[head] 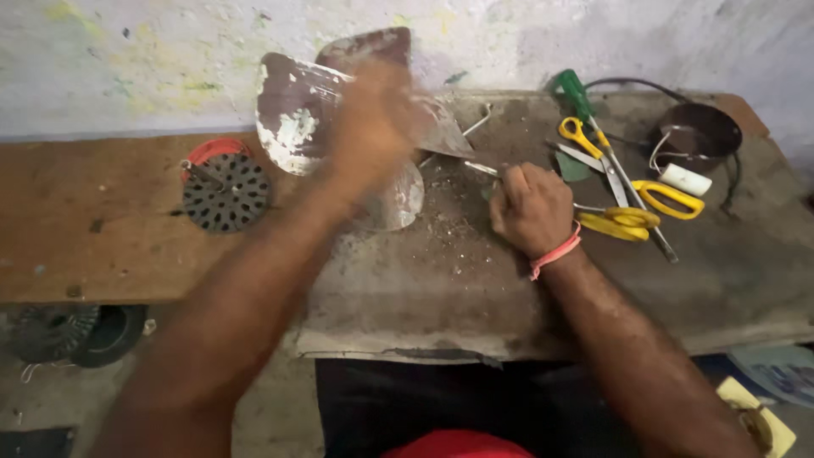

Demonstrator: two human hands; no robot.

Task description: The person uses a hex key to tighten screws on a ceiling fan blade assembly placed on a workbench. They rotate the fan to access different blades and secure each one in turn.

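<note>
Head cam: left hand (373,127), blurred, grips the hub of a paint-flecked brown metal fan blade set (339,119) at the back of the worn grey work board (441,288); right hand (532,208), fist closed, holds a thin metal tool (479,168), shaft pointing left toward the blades. Yellow-handled scissors (627,208) lie just right of the fist.

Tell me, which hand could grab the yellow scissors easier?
Probably the right hand. It rests on the bench just beside the yellow scissors, though it already grips a thin metal tool. The left hand is farther away, up on the paint-flecked fan blade.
</note>
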